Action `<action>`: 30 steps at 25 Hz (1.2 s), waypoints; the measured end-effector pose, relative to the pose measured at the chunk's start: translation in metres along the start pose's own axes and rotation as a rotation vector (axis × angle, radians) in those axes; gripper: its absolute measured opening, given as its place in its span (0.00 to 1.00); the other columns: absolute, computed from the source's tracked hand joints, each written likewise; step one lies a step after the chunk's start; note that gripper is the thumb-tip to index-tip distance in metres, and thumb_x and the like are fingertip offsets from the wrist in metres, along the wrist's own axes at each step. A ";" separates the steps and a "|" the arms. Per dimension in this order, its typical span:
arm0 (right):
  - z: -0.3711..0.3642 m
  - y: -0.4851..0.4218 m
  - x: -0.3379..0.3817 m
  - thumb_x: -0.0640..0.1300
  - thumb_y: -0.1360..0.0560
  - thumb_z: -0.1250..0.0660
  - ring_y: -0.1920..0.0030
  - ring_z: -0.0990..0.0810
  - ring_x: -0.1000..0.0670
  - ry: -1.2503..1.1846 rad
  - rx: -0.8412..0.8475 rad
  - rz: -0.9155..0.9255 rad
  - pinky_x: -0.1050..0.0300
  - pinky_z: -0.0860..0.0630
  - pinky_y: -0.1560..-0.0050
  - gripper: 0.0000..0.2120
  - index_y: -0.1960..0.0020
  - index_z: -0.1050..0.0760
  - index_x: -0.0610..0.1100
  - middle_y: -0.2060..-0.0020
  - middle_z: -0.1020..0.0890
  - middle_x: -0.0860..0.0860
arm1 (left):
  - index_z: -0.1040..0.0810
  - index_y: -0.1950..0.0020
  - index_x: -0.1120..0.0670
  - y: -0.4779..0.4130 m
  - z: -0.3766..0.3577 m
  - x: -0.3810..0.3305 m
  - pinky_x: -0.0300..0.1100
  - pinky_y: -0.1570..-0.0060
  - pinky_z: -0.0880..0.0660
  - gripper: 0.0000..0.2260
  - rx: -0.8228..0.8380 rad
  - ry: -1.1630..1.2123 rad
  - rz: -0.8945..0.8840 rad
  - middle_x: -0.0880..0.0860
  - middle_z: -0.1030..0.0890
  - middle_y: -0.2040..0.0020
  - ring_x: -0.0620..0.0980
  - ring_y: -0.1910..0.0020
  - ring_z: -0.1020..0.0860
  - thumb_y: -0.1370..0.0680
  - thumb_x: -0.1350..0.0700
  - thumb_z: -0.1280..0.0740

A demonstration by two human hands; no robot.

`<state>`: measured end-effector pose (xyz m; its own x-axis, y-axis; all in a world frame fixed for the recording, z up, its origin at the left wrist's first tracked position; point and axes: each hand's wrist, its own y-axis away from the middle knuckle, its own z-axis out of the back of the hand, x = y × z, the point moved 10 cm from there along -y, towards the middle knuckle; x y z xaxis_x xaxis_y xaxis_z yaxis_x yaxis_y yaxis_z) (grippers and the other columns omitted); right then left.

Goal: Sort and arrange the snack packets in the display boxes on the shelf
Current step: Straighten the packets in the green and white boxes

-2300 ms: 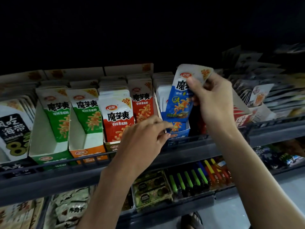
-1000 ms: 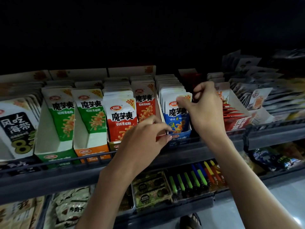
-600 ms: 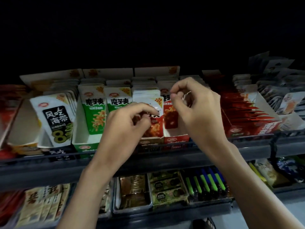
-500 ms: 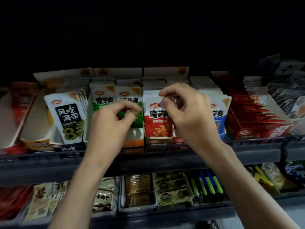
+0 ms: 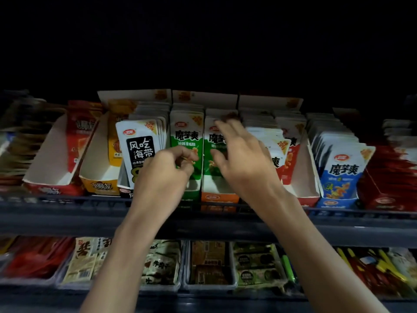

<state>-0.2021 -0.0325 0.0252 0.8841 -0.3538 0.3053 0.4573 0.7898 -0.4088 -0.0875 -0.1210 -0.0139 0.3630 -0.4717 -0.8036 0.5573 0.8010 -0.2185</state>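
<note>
Green packets [image 5: 210, 142] are stacked in the orange-fronted box [image 5: 220, 197], the right hand [image 5: 243, 161] spread open over them. Left of it the left hand [image 5: 162, 175] is curled, grip unclear.

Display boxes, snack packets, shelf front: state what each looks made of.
Display boxes: paperboard, matte; plain white inner walls, folded edges, printed fronts. Snack packets: probably glossy plastic film; printed faces, thin flat sealed tops, faint sheen. Shelf front: likely dark painted metal, smooth and straight with a thin rail above; too dim to be sure.
</note>
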 end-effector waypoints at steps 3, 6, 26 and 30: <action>0.000 -0.002 0.004 0.47 0.19 0.38 0.42 0.23 0.43 0.043 -0.062 0.009 0.48 0.29 0.45 0.25 0.24 0.39 0.45 0.30 0.34 0.50 | 0.21 0.53 0.42 0.001 -0.002 0.003 0.47 0.61 0.22 0.08 0.042 -0.014 0.024 0.42 0.19 0.59 0.41 0.66 0.22 0.22 0.55 0.34; 0.003 -0.001 0.009 0.44 0.21 0.37 0.54 0.21 0.45 0.041 -0.120 0.039 0.49 0.28 0.53 0.22 0.28 0.34 0.45 0.35 0.31 0.49 | 0.20 0.52 0.43 0.004 -0.004 0.002 0.52 0.59 0.20 0.06 0.068 -0.010 0.018 0.42 0.19 0.58 0.45 0.63 0.20 0.21 0.55 0.34; 0.085 0.029 0.005 0.44 0.20 0.33 0.60 0.21 0.56 -0.170 -0.588 0.225 0.54 0.23 0.62 0.06 0.52 0.19 0.43 0.58 0.18 0.52 | 0.25 0.37 0.44 0.004 -0.006 -0.012 0.36 0.61 0.25 0.16 -0.002 0.090 -0.077 0.42 0.22 0.52 0.39 0.60 0.23 0.24 0.46 0.31; 0.116 0.041 0.011 0.41 0.20 0.33 0.62 0.21 0.55 -0.391 -0.707 0.322 0.57 0.24 0.62 0.07 0.52 0.19 0.38 0.60 0.18 0.51 | 0.18 0.47 0.49 0.013 -0.001 -0.036 0.33 0.69 0.26 0.06 0.032 0.396 -0.183 0.40 0.19 0.64 0.38 0.67 0.21 0.22 0.51 0.33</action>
<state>-0.1842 0.0543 0.1116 0.9435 0.1335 0.3033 0.2577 0.2797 -0.9249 -0.0934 -0.0932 0.0114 -0.0550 -0.4216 -0.9051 0.6109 0.7028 -0.3645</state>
